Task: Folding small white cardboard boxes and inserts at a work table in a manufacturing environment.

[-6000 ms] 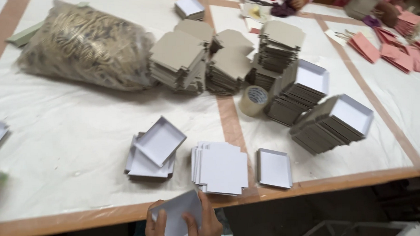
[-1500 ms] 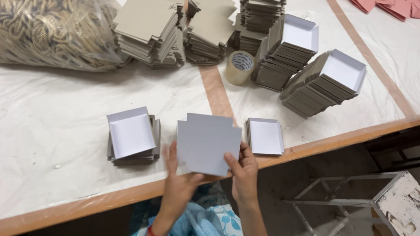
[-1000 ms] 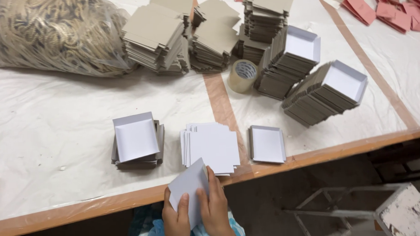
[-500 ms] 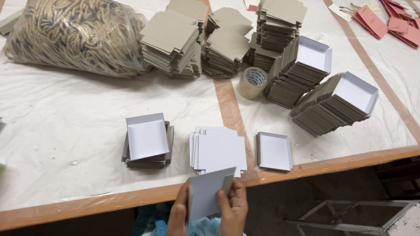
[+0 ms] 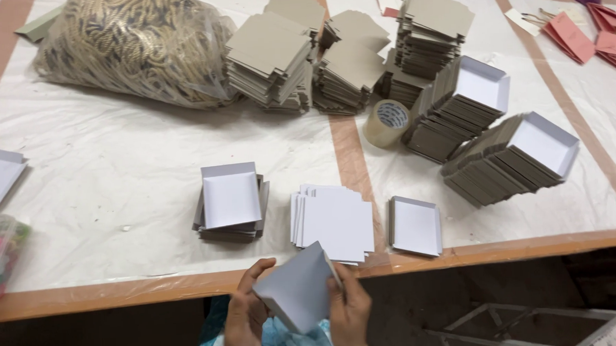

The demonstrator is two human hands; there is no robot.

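Grey card, a single flat blank, sits pinched between both hands just below the near table edge. The left hand curls its fingers over the blank's left corner, and the right hand clamps the right edge with the thumb on top; both are closed on the card, which tilts with one corner pointing up toward the table.

Judging from the folded trays around, the step looks like bending up the side flaps. It goes best with thumbs laid along the crease line and fingers pressing from behind, so each wall folds straight rather than bowing. Holding the blank close to the body, as here, steadies it; a grip too near the middle could dent the face.

Just beyond the hands lies the white stack of flat blanks, fanned slightly. To its left rests a pile of finished trays, open side up; to its right a single white tray. Farther off stand a roll of clear tape, leaning rows of nested trays, grey board stacks, and a clear bag of cord at far left.
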